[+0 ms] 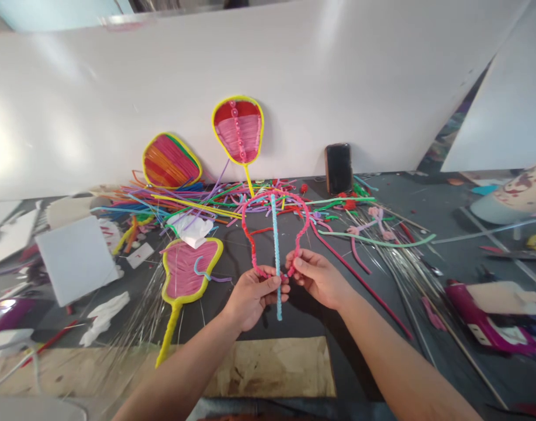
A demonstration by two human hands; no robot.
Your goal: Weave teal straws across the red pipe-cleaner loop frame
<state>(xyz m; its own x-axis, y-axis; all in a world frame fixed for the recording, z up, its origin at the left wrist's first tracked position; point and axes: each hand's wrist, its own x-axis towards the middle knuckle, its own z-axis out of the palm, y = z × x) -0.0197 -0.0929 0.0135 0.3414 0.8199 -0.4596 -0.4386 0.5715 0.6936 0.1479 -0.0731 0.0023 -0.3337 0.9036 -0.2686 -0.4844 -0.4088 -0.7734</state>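
- We see a pink-and-red loop (252, 245), fuzzy and twisted like rope, its outline bent into a rounded shape, broad above and drawn in below.
- Its redder stretch shows on the left side; we cannot tell whether its bottom ends are joined.
- We hold it raised, its lower part between our left hand (254, 295) and right hand (318, 278).
- We see a light-blue twisted stem (276, 248), straight and nearly upright, running down the loop's middle.
- Our left fingers grip it low, its bottom end poking out beneath, its top near the loop's upper curve.
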